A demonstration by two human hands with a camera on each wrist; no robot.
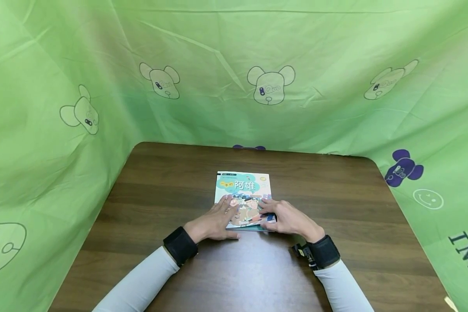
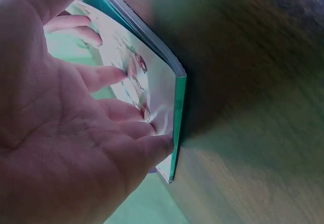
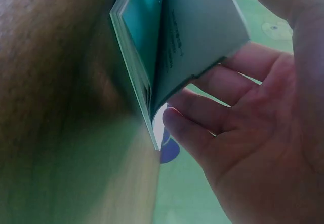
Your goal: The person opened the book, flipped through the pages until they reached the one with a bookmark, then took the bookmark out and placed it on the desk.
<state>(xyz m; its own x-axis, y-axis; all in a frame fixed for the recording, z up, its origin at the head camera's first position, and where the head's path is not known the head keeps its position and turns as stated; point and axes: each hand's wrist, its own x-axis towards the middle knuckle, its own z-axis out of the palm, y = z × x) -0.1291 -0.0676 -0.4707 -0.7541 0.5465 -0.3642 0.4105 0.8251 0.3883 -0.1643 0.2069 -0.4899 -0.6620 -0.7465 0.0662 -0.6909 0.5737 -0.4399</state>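
A children's picture book [image 1: 245,186] with a colourful illustrated cover lies flat on the table. My left hand [image 1: 214,220] rests on the cover's left side near the spine, fingers spread. In the left wrist view, several fingertips touch the cover, and the green spine [image 2: 179,105] shows beside them. My right hand [image 1: 292,218] holds the free right edge of the front cover, thumb at the lower corner and fingers on top. In the right wrist view, the raised cover's inside [image 3: 197,36] shows printed text, with a teal page [image 3: 144,26] beneath it.
The brown wooden table [image 1: 160,182] has rounded far corners. A green cloth [image 1: 218,121] with bear-head prints hangs behind it and along both sides. Both wrists wear black straps [image 1: 180,246]. A small pale object [image 1: 450,303] is at the lower right edge.
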